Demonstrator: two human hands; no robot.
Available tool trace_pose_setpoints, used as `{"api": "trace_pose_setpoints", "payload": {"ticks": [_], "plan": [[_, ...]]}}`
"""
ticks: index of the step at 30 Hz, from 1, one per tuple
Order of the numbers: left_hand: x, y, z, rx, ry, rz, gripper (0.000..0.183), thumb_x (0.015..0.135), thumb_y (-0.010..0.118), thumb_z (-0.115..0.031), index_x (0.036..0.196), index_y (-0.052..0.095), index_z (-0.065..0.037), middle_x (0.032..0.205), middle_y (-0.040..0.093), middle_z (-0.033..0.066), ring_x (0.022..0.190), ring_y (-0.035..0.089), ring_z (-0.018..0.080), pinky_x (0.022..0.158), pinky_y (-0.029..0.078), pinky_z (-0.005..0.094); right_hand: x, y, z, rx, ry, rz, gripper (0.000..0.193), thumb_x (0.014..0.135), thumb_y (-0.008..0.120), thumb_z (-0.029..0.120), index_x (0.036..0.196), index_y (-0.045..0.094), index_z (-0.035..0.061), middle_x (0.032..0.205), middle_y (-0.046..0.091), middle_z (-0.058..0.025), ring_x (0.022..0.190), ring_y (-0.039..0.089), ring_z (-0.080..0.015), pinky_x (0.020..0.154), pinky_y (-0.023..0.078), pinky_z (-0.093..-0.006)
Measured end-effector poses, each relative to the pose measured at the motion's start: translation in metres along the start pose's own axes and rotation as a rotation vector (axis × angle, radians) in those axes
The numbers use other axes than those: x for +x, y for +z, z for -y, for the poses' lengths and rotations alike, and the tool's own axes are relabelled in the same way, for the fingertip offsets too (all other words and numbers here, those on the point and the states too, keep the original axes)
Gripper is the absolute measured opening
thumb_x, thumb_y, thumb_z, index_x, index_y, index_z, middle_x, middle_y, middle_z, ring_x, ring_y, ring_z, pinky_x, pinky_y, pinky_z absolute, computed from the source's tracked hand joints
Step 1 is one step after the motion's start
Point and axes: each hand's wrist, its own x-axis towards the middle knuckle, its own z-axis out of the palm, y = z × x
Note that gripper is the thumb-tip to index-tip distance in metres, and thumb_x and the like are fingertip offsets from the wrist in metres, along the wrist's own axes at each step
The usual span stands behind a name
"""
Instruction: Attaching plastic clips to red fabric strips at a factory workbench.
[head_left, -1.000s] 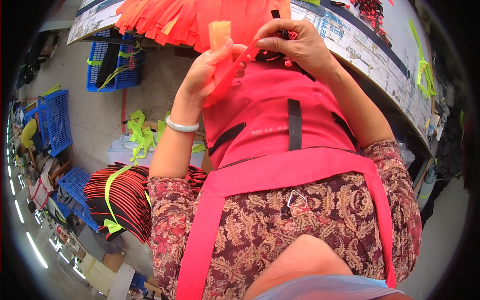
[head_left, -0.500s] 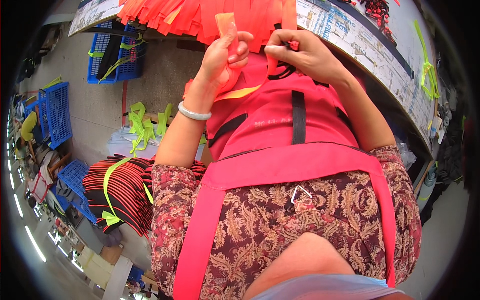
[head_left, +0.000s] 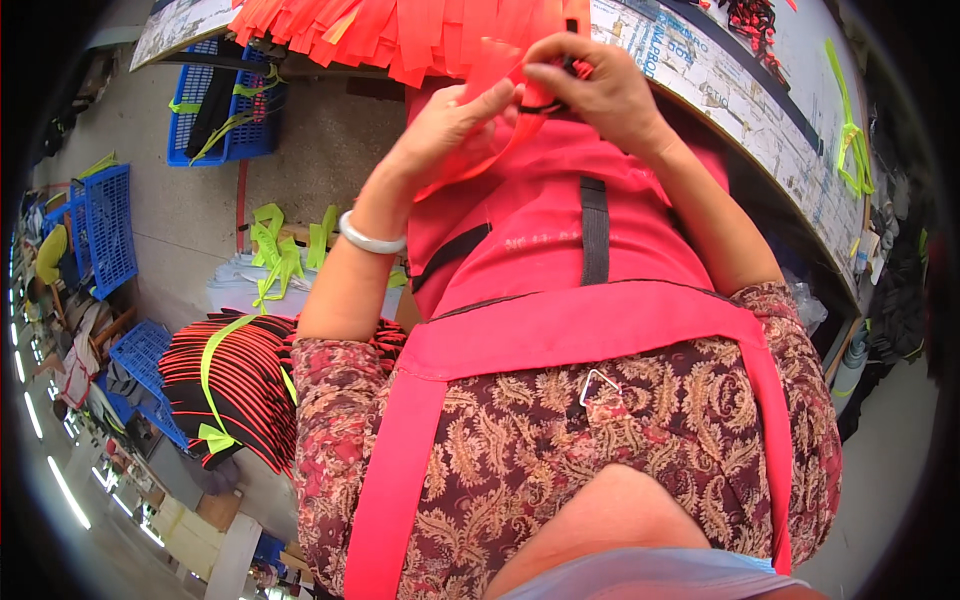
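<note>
Both hands work at the near edge of the table (head_left: 735, 112): the left hand (head_left: 452, 130) closes thumb and fingers around a bright orange strip (head_left: 488, 66), and the right hand (head_left: 592, 92) pinches a small black-and-red cord piece (head_left: 541, 107), the strip reaching its fingertips. Strip and cord piece are both beside that table edge. Whether the two are joined cannot be told, so this one looks only partway through. Many orange strips (head_left: 345, 32) lie heaped at the table's left part, overhanging its edge, seemingly not yet taken up; a cluster of black-and-red pieces (head_left: 752, 32) lies toward the table's right, finished or not being unclear
</note>
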Motion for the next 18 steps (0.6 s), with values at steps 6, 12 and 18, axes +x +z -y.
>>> {"api": "trace_pose_setpoints", "payload": {"ticks": [6,12,18], "plan": [[0.001,-0.001,-0.008,-0.044,-0.055,-0.014,0.029,0.088,0.065,-0.028,0.103,0.063,-0.003,0.074,0.060,-0.0017,0.052,0.042,0.0016,0.043,0.028,0.0183,-0.001,0.004,0.001,0.349,0.049,0.025,0.015,0.087,0.065,0.015,0.094,0.066,0.0015,0.073,0.061,0.0016,0.071,0.058,-0.0035,0.063,0.050,-0.0184],[0.006,0.013,0.004,0.017,0.332,-0.318,0.019,0.084,0.070,-0.016,0.095,0.065,-0.002,0.079,0.064,-0.0004,0.062,0.055,0.0048,0.053,0.041,0.0167,-0.002,-0.012,0.014,0.432,0.257,-0.074,0.016,0.089,0.064,0.016,0.095,0.067,0.0013,0.078,0.064,-0.0005,0.071,0.057,-0.0037,0.062,0.048,-0.0179],[-0.005,0.020,0.003,0.339,0.544,-0.314,0.013,0.084,0.069,-0.008,0.093,0.067,0.001,0.078,0.064,-0.0023,0.070,0.055,0.0027,0.061,0.046,0.0186,-0.018,-0.002,0.004,0.331,0.249,0.092,0.024,0.090,0.063,0.022,0.094,0.065,-0.0011,0.071,0.060,0.0008,0.068,0.056,-0.0046,0.062,0.047,-0.0204]]}}
